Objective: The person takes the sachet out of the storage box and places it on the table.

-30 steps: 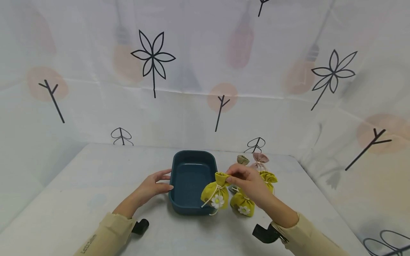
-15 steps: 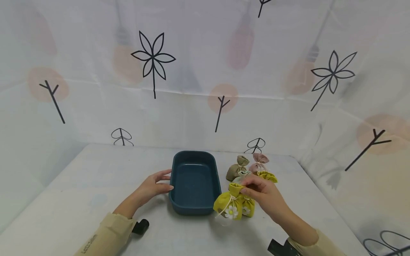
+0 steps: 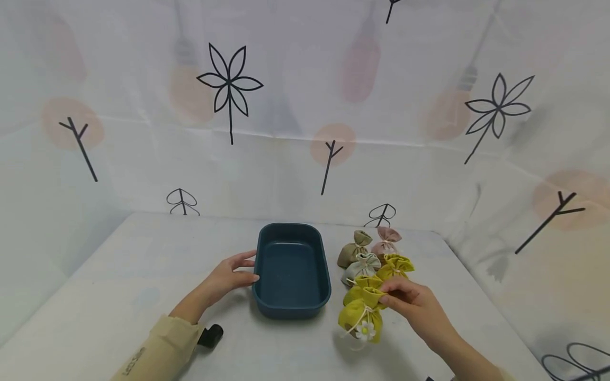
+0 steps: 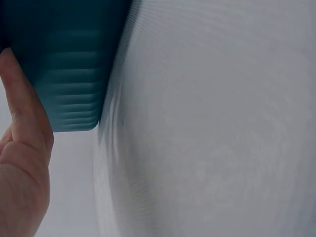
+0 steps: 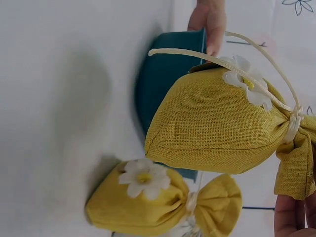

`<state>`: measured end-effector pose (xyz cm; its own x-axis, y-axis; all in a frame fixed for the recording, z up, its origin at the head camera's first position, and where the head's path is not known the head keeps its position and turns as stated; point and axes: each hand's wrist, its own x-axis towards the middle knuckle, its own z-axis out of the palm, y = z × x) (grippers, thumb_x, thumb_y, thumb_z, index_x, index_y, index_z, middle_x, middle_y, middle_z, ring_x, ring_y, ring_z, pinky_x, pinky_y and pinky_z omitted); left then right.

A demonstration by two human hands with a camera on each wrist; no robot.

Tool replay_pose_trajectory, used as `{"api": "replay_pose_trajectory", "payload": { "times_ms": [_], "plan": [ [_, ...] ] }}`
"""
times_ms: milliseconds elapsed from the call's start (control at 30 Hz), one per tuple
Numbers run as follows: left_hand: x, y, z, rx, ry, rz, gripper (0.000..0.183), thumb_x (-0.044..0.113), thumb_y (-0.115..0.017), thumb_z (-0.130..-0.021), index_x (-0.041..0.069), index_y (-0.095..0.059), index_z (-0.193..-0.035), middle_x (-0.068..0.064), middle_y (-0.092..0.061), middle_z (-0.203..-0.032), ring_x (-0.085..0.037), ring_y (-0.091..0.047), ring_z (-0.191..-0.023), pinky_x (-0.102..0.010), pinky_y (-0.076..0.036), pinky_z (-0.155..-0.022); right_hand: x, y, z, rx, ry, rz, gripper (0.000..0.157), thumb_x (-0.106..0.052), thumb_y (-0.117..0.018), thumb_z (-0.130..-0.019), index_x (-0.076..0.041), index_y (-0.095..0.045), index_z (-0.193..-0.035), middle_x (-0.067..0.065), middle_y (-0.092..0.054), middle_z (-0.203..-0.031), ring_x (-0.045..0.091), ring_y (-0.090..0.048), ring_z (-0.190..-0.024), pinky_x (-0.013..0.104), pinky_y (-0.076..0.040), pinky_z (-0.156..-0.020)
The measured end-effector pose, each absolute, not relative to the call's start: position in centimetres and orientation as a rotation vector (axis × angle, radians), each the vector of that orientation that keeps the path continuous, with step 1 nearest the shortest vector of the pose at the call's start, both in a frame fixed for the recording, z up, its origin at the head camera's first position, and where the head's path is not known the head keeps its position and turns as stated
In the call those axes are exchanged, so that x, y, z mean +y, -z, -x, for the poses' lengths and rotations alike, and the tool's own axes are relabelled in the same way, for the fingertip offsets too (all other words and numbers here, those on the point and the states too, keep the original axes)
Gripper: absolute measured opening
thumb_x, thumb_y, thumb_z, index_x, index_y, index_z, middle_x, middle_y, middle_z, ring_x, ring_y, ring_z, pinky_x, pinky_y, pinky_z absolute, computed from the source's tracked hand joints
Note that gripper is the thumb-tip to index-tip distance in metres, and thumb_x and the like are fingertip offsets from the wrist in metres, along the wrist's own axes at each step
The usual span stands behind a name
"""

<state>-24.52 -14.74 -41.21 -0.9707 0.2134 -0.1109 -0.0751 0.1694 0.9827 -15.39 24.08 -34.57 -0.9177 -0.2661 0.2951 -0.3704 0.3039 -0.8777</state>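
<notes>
My right hand [image 3: 418, 307] pinches the gathered top of a yellow drawstring pouch [image 3: 360, 318] with a white flower on it. The pouch hangs above the table, right of a dark teal rectangular tub [image 3: 291, 313]. In the right wrist view, the held pouch [image 5: 212, 123] fills the middle, its cords loose. A second yellow pouch [image 5: 138, 202] sits on the table below it, partly hidden in the head view. My left hand [image 3: 229, 276] rests against the tub's left side with fairly straight fingers; in the left wrist view, the hand [image 4: 24, 133] touches the ribbed wall.
Behind the held pouch stand a brown pouch [image 3: 351, 255], a pink pouch [image 3: 384, 247], a pale grey-green pouch [image 3: 358, 272] and another yellow pouch [image 3: 394, 265]. A white cloth covers the table [image 3: 143, 275]; a patterned curtain [image 3: 276, 174] hangs behind.
My right hand has carried the yellow pouch from over the tub's right edge to the right and toward me, uncovering the pouches behind. My left hand and the tub have stayed put.
</notes>
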Motion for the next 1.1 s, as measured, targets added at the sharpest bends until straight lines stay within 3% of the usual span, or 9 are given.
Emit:
{"api": "replay_pose_trajectory", "payload": {
  "times_ms": [533,1100],
  "plan": [
    [-14.6,41.2,24.5,2.268,-1.854,-0.13,0.065,0.011,-0.072,-0.081,0.014,-0.043,-0.14,-0.015,-0.051,-0.127,-0.021,-0.061,-0.097,-0.038,-0.051,-0.083,28.3,36.1,14.1,-2.547,-1.535,-0.399,0.011,-0.004,-0.06,-0.089,0.003,-0.062,-0.097,0.004,-0.061,-0.089,0.013,-0.061,-0.077,0.027,-0.054,-0.066],
    [-14.6,41.2,24.5,2.268,-1.862,-0.115,0.065,0.01,-0.072,-0.081,0.014,-0.043,-0.14,-0.015,-0.051,-0.126,-0.021,-0.061,-0.097,-0.038,-0.051,-0.084,31.1,36.8,15.9,-2.61,-1.396,-0.248,0.015,-0.008,-0.06,-0.09,0.004,-0.061,-0.099,0.003,-0.064,-0.087,0.009,-0.061,-0.077,0.023,-0.053,-0.067]
  ]
}}
